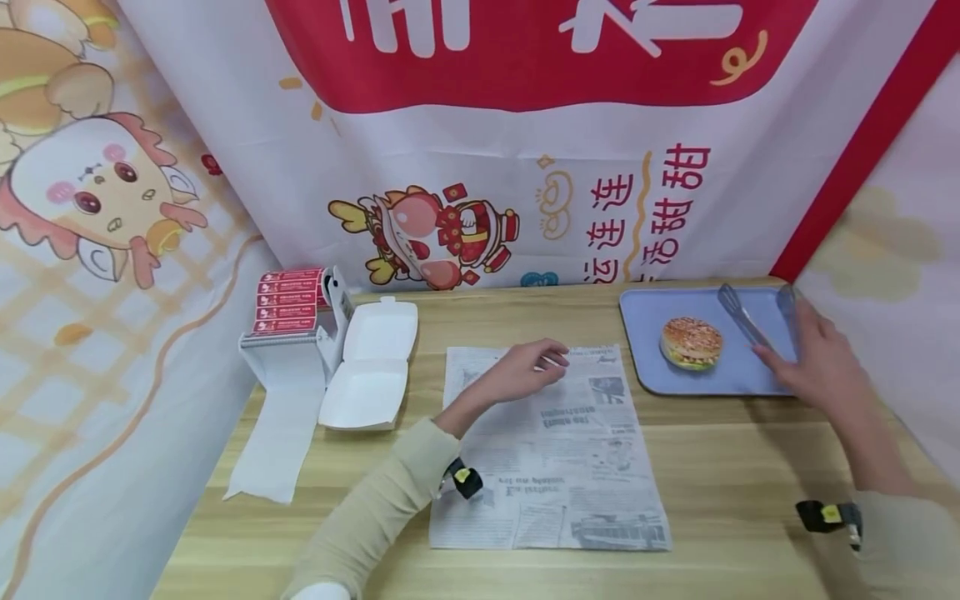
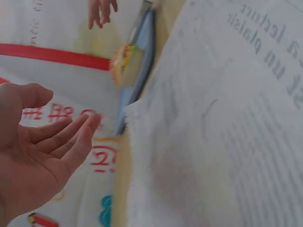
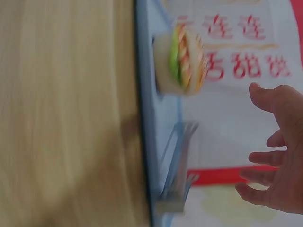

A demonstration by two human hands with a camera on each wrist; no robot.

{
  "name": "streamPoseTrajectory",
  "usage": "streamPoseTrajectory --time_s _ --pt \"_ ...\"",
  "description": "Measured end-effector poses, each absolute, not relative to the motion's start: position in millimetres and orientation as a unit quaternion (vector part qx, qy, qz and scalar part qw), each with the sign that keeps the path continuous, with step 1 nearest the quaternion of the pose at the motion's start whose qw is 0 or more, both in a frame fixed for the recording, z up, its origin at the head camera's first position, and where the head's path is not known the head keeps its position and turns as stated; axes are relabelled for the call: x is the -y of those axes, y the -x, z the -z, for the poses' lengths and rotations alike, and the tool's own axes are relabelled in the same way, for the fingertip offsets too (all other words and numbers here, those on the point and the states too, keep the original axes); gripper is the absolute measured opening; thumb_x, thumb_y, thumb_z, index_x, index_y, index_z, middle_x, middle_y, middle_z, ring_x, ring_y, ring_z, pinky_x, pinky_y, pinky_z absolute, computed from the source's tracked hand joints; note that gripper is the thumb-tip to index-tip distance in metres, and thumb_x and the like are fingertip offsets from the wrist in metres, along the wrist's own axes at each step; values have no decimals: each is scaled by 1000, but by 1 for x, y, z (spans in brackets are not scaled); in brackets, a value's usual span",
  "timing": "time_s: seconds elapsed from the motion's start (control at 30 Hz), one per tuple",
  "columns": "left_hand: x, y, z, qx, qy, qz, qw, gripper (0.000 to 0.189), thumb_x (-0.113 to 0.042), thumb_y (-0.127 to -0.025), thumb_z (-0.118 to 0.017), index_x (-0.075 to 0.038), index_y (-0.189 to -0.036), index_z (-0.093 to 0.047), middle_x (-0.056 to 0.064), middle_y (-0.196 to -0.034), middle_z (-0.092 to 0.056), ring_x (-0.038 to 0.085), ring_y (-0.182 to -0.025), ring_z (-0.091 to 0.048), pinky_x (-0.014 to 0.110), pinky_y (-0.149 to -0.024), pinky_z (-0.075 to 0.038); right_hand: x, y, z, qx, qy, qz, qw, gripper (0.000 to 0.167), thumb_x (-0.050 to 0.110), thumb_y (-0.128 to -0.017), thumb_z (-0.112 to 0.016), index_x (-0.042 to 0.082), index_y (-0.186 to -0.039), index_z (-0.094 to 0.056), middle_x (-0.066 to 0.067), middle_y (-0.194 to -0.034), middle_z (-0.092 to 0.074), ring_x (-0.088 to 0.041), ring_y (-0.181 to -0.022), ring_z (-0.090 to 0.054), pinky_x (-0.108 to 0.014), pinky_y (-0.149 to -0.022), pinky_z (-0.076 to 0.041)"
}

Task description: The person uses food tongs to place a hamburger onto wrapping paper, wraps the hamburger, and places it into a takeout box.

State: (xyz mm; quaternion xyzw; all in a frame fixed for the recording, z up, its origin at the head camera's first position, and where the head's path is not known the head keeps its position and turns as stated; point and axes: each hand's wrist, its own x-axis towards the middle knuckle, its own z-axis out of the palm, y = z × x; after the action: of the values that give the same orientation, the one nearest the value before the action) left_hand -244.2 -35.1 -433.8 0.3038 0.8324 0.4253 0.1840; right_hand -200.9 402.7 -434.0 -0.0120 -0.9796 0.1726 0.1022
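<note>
My left hand [image 1: 531, 368] hovers over a sheet of newspaper-print wrapping paper [image 1: 555, 467], its fingers loosely bent and holding nothing. In the left wrist view the palm of that hand [image 2: 42, 151] shows empty beside the sheet. My right hand [image 1: 828, 358] is over the right end of a blue tray [image 1: 652, 379]. Metal tongs [image 1: 738, 312] lie on the tray, partly hidden behind that hand. In the right wrist view the thumb and fingers of the right hand [image 3: 279, 156] are spread, apart from the tongs [image 3: 177, 175]. A sesame-bun burger [image 1: 692, 343] sits left of the tongs.
An open white takeaway box [image 1: 367, 396] stands left of the paper. Beside it is a label dispenser [image 1: 288, 333] with red stickers and a strip of white backing hanging onto the wooden table [image 1: 720, 500]. Printed cloth walls [image 1: 480, 133] border the table's back and sides.
</note>
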Motion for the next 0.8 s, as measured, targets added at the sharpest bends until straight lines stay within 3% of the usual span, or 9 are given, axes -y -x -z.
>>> streamPoseTrajectory --time_s 0.17,0.37,0.5,0.67,0.8 --pt "2 260 457 -813 -297 -447 224 41 -22 -104 -51 1 -138 -53 15 -125 -68 20 -111 -66 28 -91 -54 -446 208 450 983 45 -167 57 104 50 -94 -60 -16 -151 -5 -55 -133 -27 -69 -113 -34 -80 -84 -36" --pt "-38 275 471 -802 -262 -465 267 47 -24 -101 -55 0 -141 -51 10 -120 -70 17 -107 -67 27 -90 -54 -472 223 468 984 32 -175 27 99 48 -94 -60 -30 -138 -19 -58 -121 -35 -68 -102 -43 -74 -81 -41" --pt "-64 283 479 -826 -247 -438 254 50 -26 -101 -55 0 -144 -48 6 -110 -75 13 -103 -69 28 -94 -53 -474 235 472 982 31 -189 8 91 49 -94 -60 -30 -129 -31 -51 -107 -46 -58 -90 -52 -67 -75 -47" --pt "-91 286 486 -851 -247 -409 218 47 -20 -102 -54 5 -141 -49 4 -93 -78 10 -88 -71 28 -109 -46 -478 245 476 979 42 -190 -56 89 54 -93 -60 -28 -119 -37 -45 -99 -52 -51 -84 -57 -56 -69 -52" --pt "-101 286 487 -850 -240 -418 211 41 -17 -101 -56 4 -136 -55 4 -85 -78 6 -77 -70 25 -104 -48 -477 248 480 980 41 -184 -69 70 48 -92 -63 -20 -99 -47 -32 -80 -57 -38 -69 -56 -41 -55 -49"
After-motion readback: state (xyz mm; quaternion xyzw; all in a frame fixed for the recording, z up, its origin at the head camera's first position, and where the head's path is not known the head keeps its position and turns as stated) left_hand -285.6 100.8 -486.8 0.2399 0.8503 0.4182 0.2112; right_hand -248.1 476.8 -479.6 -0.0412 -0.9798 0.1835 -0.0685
